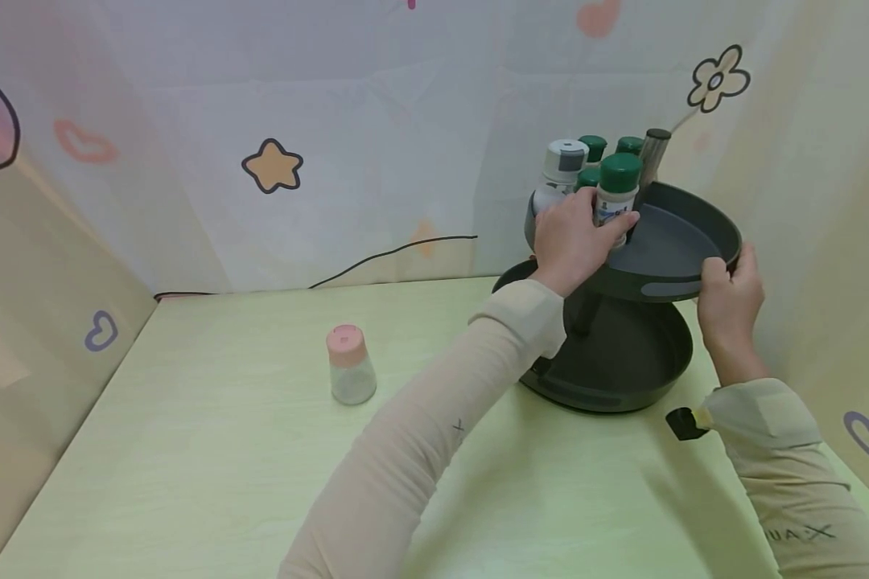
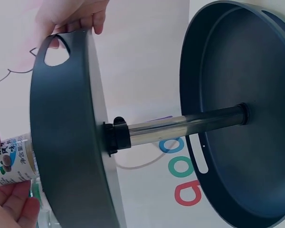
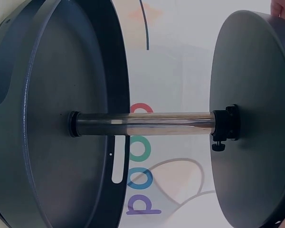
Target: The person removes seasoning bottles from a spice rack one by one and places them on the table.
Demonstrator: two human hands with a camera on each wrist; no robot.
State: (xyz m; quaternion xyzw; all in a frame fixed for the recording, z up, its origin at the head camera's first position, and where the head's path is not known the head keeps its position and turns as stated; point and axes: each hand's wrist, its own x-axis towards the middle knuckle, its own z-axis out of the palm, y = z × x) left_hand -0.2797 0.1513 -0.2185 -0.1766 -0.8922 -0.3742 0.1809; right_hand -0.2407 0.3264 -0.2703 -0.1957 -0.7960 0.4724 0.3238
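Nearest, left of the upper tray (image 1: 684, 229) on the bench (image 1: 188, 442), stands a pink-capped shaker (image 1: 351, 366). The right hand (image 1: 733, 314) grips the tray's right rim; over its left part, the left hand's (image 1: 572, 241) fingers pinch a green-capped bottle (image 1: 617, 193). The step looks like positioning that bottle; next probably calls for keeping the tray steady.
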